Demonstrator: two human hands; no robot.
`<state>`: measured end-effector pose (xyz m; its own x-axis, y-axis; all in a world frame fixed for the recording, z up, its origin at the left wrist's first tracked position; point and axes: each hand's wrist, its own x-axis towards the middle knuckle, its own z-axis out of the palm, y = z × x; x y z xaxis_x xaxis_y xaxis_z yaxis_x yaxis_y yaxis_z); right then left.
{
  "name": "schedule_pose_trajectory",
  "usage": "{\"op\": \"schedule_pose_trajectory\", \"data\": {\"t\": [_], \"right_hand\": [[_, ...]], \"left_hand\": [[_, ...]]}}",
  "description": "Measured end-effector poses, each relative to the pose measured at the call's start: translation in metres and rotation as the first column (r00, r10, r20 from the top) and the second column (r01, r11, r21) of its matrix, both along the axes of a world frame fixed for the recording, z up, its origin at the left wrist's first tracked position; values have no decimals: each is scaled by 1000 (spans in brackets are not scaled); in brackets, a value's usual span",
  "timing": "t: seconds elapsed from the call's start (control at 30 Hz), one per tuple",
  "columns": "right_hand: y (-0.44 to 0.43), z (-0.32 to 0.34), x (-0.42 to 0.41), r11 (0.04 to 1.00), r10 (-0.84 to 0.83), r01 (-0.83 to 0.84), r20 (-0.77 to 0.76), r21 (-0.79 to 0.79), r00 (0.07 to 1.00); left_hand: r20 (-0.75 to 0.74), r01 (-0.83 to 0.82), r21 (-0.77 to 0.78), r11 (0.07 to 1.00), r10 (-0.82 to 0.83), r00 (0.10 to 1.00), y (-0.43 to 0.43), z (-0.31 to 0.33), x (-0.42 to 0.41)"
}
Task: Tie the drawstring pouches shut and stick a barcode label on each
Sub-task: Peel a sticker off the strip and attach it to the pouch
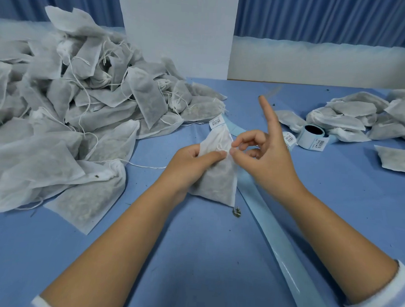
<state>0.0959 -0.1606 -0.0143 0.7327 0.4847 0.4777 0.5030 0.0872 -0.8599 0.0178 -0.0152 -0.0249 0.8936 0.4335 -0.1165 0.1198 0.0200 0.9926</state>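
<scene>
Blue tabletop [192, 257] spreading under everything, blue curtain and a white board behind. Heaped at the left edge: a big pile [71, 96] of gauzy white pouches, strings trailing loose, probably still waiting to be tied. Lying mid-table, toward the near edge: the pouch [219, 177] in hand, neck bunched and pointing away. Left hand [192, 162] closing round its upper part, thumb pressing across the fabric. Right hand [261, 156] pinching at the neck with thumb and middle finger, index sticking straight up, seemingly working the thin string [220, 140]. Likely handling light and floppy, loose fill shifting inside, thin fabric tearing easily; best gripping at the gathered neck, not the belly. Running beside it toward the near edge: a glossy liner strip [275, 226]. Sitting further right: a label roll [312, 133], barcodes showing. Resting near the right edge: a smaller pile [361, 114] of pouches, probably finished.
</scene>
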Motion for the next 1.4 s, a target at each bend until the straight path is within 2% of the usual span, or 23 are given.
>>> {"op": "schedule_pose_trajectory", "data": {"t": [0.1, 0.2, 0.33, 0.43, 0.63, 0.77, 0.93, 1.0, 1.17, 1.23, 1.4], "right_hand": [[2, -5, -2, 993, 13, -5, 63, -116, 998], [1, -7, -2, 990, -23, 32, 62, -140, 998], [2, -7, -3, 990, -46, 57, 84, -126, 995], [5, -12, -7, 989, -21, 40, 130, -145, 991], [9, -17, -8, 973, -35, 91, 257, -210, 966], [6, -15, -8, 967, -15, 81, 261, -242, 965], [4, -10, -5, 987, -154, 159, 131, -30, 979], [4, -8, -1, 979, -204, 205, 60, -18, 977], [3, -6, 6, 989, -107, 130, -279, 67, 954], [2, -5, 8, 988, -116, 145, -349, 57, 930], [-4, 2, 13, 959, -232, 275, -381, 62, 895]], "left_hand": [[3, 59, -87, 994, -59, 998, 0, 1, 1], [-48, 27, -94, 995, -32, 998, 2, 1, 4], [-101, -116, 34, 993, 119, 988, 0, 2, 7], [-73, -147, 143, 979, 158, 985, -2, 0, 5], [-54, -23, 78, 997, 28, 998, -6, 3, 0], [-12, 34, 94, 995, -33, 999, -5, 1, -3], [-17, 34, 98, 995, -32, 999, -3, 4, -2], [-26, 90, 95, 991, -88, 996, -4, 3, -2], [-85, 269, 87, 959, -262, 961, -6, 2, -4], [-93, 257, 84, 963, -249, 964, -6, 1, -4], [-66, 93, 46, 995, -90, 994, 0, -1, -1]]}}
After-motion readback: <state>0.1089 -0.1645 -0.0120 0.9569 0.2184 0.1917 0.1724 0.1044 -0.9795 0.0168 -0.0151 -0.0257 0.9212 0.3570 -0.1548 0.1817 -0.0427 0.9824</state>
